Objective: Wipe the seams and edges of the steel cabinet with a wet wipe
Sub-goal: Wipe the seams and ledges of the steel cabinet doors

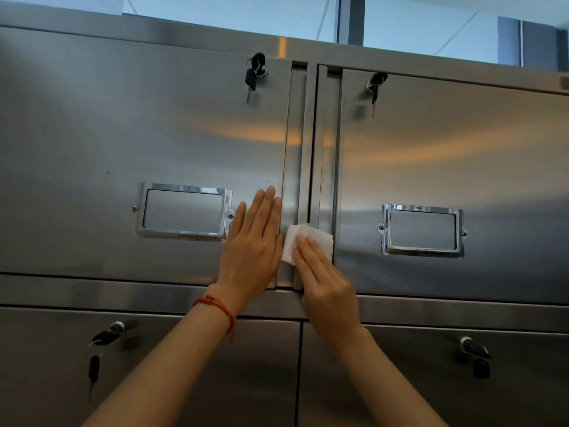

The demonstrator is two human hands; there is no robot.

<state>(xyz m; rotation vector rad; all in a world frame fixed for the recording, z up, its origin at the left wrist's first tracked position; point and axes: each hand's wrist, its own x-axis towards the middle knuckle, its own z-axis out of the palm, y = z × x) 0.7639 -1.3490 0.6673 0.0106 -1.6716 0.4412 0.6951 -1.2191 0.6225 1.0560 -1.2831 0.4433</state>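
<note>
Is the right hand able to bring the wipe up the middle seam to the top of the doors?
Probably yes. The right hand presses the wet wipe flat on the middle seam, and nothing blocks the seam above; the keys hang off to the side.

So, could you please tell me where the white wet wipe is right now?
In the head view, the white wet wipe lies pressed under the right hand on the vertical seam between the two upper steel doors, just right of the left hand.
</note>
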